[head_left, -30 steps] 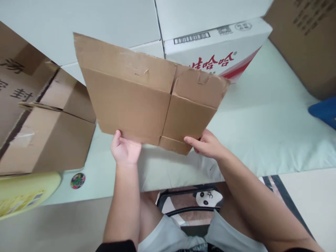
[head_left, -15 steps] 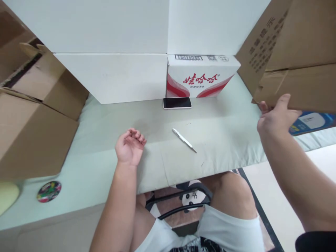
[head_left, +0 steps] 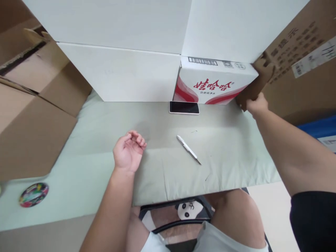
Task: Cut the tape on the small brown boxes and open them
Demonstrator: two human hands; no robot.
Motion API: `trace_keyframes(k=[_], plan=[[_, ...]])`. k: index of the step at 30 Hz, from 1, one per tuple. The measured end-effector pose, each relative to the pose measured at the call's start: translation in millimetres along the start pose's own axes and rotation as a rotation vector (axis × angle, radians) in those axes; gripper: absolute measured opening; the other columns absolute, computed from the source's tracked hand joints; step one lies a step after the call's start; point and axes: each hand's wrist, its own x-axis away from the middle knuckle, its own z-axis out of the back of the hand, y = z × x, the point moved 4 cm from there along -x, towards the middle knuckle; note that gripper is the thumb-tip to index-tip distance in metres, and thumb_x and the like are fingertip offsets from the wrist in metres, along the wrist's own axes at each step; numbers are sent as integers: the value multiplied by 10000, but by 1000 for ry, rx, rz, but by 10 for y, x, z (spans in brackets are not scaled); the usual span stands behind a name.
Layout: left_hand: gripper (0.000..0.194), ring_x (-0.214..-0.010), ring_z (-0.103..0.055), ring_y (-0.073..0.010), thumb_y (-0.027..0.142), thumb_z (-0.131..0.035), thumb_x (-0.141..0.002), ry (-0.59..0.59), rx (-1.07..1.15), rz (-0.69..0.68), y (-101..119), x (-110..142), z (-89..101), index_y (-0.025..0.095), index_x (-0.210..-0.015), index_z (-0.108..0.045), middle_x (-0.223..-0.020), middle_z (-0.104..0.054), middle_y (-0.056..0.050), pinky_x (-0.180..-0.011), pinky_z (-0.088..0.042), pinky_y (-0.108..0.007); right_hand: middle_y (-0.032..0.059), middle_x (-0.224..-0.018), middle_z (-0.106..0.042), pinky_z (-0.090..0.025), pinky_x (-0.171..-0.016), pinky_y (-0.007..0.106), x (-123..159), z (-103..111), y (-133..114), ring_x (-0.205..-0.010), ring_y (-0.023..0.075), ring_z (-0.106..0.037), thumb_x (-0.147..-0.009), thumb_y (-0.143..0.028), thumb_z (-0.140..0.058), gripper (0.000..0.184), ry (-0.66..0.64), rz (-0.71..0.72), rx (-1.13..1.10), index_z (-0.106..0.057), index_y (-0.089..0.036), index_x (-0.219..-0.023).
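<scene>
Palm up, my left hand (head_left: 130, 150) rests over the green cloth with its fingers loosely curled and nothing in it. My right hand (head_left: 258, 105) reaches out to the right and grips the lower edge of a folded brown cardboard sheet (head_left: 256, 84). That sheet stands in the narrow space between the white box with red lettering (head_left: 216, 85) and the large printed cardboard box at the right. Part of it and some of my right fingers are hidden. Between my hands lies a white pen (head_left: 188, 149).
A phone (head_left: 184, 107) lies before the white box. White panels (head_left: 118, 73) stand behind. Brown cardboard boxes stand at left (head_left: 34, 129) and right (head_left: 301, 87). A round colourful disc (head_left: 34, 195) lies front left on the green cloth (head_left: 231, 147).
The cardboard sheet, held by both hands at first, left my left hand. My right hand carried it right, then beside the white box. The phone and pen came into view.
</scene>
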Motion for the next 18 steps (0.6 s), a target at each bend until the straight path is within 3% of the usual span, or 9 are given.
trace_keyframes(k=[3, 5, 8, 10, 14, 16, 18], plan=[[127, -517, -483, -111, 283, -684, -621, 1, 20, 0, 14, 4, -59, 163, -641, -644, -580, -486, -1, -521, -476, -226, 231, -1165, -702, -495, -888, 450, 152, 157, 11, -1007, 278, -676, -786, -163, -749, 456, -92, -159, 223, -659, -146, -1232], [122, -509, -483, -113, 282, -674, -621, 6, 49, -5, 40, 43, -77, 166, -638, -640, -576, -492, 4, -514, -471, -231, 253, -1263, -700, -502, -942, 442, 302, 313, -83, -1115, 314, -680, -798, -156, -758, 542, -140, -181, 337, -656, -139, -1330], [106, -497, -478, -111, 277, -641, -651, 3, 107, -22, 108, 151, -52, 172, -637, -629, -570, -491, 11, -512, -457, -233, 258, -1393, -671, -462, -1087, 441, 553, 508, -395, -1288, 325, -639, -880, -129, -672, 515, -162, -103, 458, -654, -157, -1394], [116, -482, -465, -106, 274, -608, -697, 15, 154, -41, 169, 233, 9, 175, -638, -622, -559, -471, 20, -508, -440, -228, 231, -1403, -681, -434, -1137, 422, 746, 528, -694, -1318, 301, -626, -934, -134, -601, 463, -171, -15, 495, -663, -183, -1390], [205, -452, -434, -85, 223, -533, -819, 104, 214, -30, 275, 351, 195, 175, -624, -575, -544, -436, 33, -493, -384, -202, 193, -1305, -727, -463, -1117, 370, 1318, 220, -1461, -1227, 258, -662, -947, -159, -587, 350, -247, 280, 477, -697, -214, -1275], [247, -438, -408, -75, 206, -523, -863, 159, 220, -9, 314, 386, 284, 174, -619, -547, -535, -425, 39, -474, -338, -188, 182, -1296, -713, -519, -1042, 376, 1763, -46, -1940, -1108, 245, -695, -920, -157, -592, 272, -324, 564, 405, -701, -233, -1158], [283, -434, -394, -72, 210, -506, -899, 183, 239, 8, 348, 410, 347, 176, -619, -525, -532, -422, 40, -465, -314, -184, 184, -1228, -716, -530, -1034, 414, 2309, -329, -2442, -1150, 270, -685, -902, -171, -602, 221, -460, 875, 309, -695, -244, -1089]])
